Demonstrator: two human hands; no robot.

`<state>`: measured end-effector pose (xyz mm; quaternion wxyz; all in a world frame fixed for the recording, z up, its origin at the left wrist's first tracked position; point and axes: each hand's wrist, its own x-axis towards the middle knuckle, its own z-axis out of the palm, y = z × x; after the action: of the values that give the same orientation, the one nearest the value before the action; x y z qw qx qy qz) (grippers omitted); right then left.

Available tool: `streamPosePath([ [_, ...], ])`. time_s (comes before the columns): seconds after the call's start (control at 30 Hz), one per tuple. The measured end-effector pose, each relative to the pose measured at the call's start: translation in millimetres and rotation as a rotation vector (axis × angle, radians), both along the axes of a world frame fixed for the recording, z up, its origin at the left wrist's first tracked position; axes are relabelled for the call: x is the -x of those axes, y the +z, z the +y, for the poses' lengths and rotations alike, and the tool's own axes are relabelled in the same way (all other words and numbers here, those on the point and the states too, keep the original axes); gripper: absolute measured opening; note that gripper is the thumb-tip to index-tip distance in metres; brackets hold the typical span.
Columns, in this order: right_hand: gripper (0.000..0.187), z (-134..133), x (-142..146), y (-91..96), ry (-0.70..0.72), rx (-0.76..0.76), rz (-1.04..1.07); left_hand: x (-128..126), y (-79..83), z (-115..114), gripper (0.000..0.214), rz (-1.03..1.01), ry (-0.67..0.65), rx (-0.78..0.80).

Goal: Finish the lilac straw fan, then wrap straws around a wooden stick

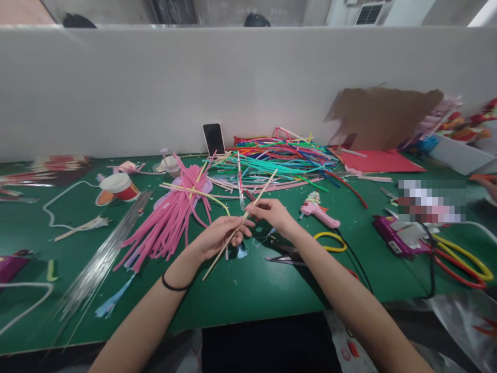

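Note:
My left hand (221, 238) is closed around a thin wooden stick (261, 192) that slants up to the right across the green table (252, 285). My right hand (272, 211) pinches something thin at its fingertips, touching the same stick and a slim clear rod with red inside (240, 181). A small light-blue tassel (242, 251) hangs just under my left hand. A bundle of pink pipe cleaners (171, 217) lies to the left of my hands. A black band circles my left wrist.
A pile of mixed coloured pipe cleaners (279, 155) lies behind my hands. A pink glue gun (318, 210), yellow-handled scissors (306, 248), a red paper cup (120, 187), a phone (214, 139), silver wires (104, 254), cardboard (384, 116) and red paper (378, 160) surround them. A white partition stands behind.

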<state>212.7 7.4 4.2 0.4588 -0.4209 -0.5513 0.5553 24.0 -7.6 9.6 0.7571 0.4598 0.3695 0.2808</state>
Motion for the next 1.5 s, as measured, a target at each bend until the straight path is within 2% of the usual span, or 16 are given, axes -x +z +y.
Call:
streamPosePath([
  [0.37,0.03,-3,4,4.2,-0.006,0.076,0.063,1,-3.9,2,0.022,-0.025,0.016,-0.009],
  [0.57,0.039,-1,4,3.0,-0.051,0.185,0.204,1,-1.9,1,0.026,0.013,0.027,-0.05],
  [0.73,0.036,1,2,0.8,-0.101,0.153,0.215,1,-3.5,1,0.028,0.05,0.008,-0.028],
  [0.9,0.035,-1,6,-1.0,-0.046,0.139,0.158,0,-2.1,0,0.029,0.057,0.024,-0.005],
  [1.07,0.037,-2,8,-6.2,-0.021,0.063,0.002,-1,0.2,-1,0.029,0.063,0.051,-0.003],
  [1.23,0.04,-2,9,-7.9,0.018,0.06,0.029,-1,-0.1,-1,0.024,0.036,0.055,-0.003],
  [1.3,0.051,-1,9,-6.1,-0.06,0.039,0.088,-1,0.2,-1,0.023,0.025,0.04,-0.004],
  [1.4,0.078,1,7,-1.5,-0.258,-0.032,0.212,-1,1.2,-2,0.023,0.018,0.026,-0.006],
  [1.5,0.086,3,1,2.3,-0.338,-0.115,0.248,-2,2.3,-2,0.024,0.02,0.018,-0.001],
])
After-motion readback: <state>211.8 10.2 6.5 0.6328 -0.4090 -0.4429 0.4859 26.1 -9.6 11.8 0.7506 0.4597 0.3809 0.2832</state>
